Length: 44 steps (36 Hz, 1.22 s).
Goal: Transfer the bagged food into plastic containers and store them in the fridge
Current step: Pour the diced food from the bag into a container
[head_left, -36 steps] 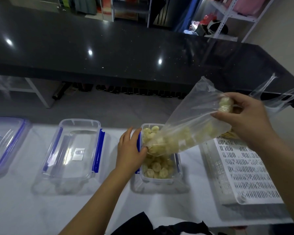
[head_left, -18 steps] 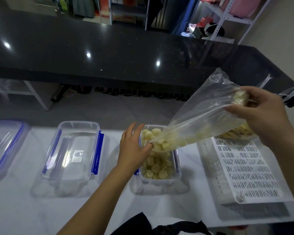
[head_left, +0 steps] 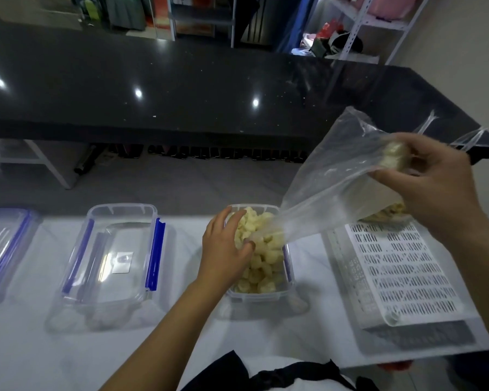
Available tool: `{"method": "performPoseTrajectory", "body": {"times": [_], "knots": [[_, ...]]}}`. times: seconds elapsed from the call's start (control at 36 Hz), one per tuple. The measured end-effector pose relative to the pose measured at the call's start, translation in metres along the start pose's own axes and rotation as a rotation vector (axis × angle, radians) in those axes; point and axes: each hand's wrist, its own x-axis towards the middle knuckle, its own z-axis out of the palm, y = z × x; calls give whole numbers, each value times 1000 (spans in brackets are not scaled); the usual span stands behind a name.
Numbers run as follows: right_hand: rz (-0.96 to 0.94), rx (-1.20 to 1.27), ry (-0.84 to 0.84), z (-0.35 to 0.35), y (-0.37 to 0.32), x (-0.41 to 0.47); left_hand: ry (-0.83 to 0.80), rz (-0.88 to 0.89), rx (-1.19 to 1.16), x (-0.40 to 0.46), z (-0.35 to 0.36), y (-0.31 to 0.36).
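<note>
right hand (head_left: 432, 190) pinches the raised bag (head_left: 331, 190); left hand (head_left: 223, 249) pinches its mouth over the box (head_left: 261, 292); heaped food (head_left: 261, 249) may spill onto the surface (head_left: 181, 320) if tipped faster.

Home kitchen: black stone counter (head_left: 181, 88), cluttered storage shelves (head_left: 359, 21) behind

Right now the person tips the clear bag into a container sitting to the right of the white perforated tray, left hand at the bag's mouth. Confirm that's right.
Not quite. The container being filled sits to the left of the white perforated tray, not its right, as the head view shows. The rest holds: the right hand tips the clear bag and the left hand is at its mouth.
</note>
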Motion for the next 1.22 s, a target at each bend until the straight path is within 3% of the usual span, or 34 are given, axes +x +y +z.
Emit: {"method": "performPoseTrajectory", "body": {"times": [0.14,0.25,0.42,0.69,0.86,1.06,1.22], "knots": [[-36,-41,-33,3,-8,-3,-19,4,19,-3,-2,2],[-74,-9,41,3,-11,-3,-103,31,-16,-5,-10,6],[-86,-150,-113,27,-14,-15,-252,21,-242,-2,-53,38],[-194,-380,-176,60,-24,-24,-186,244,-340,25,-96,95],[-218,-407,-229,61,-23,-19,-35,319,-406,47,-105,101],[-282,-391,-186,57,-21,-22,-218,283,-263,46,-106,100],[-228,-422,-223,55,-13,-25,-26,327,-413,51,-114,93]]}}
